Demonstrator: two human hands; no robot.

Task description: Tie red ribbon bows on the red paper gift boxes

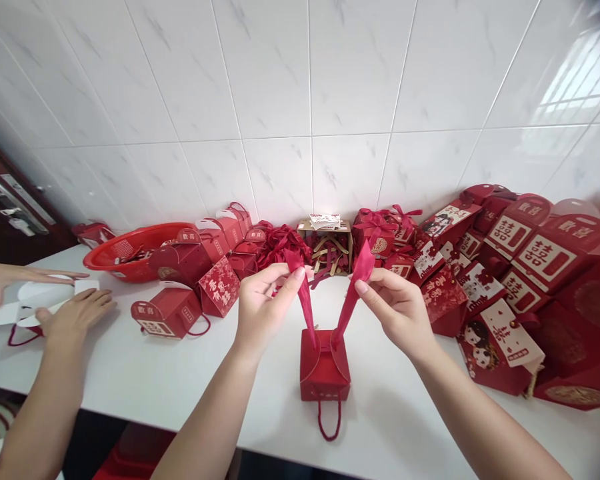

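Observation:
A small red box (325, 377) stands on the white table (270, 407), with a dark red cord handle (329, 432) lying in front of it. A red ribbon (307, 310) comes up from the top of the box in two strands. My left hand (267, 300) pinches the end of the left strand between thumb and fingers. On the right, my right hand (397, 303) pinches the other end. Both strands are drawn upward and apart in a V, above the box. Neither hand touches the box.
Red gift boxes (525, 260) are piled at the right. Behind my hands sit a ribbon heap (283, 245) and a cardboard box of ties (330, 250). Further left are more boxes (167, 312) and a red basket (135, 267). Another person's hands (75, 313) handle white card at far left.

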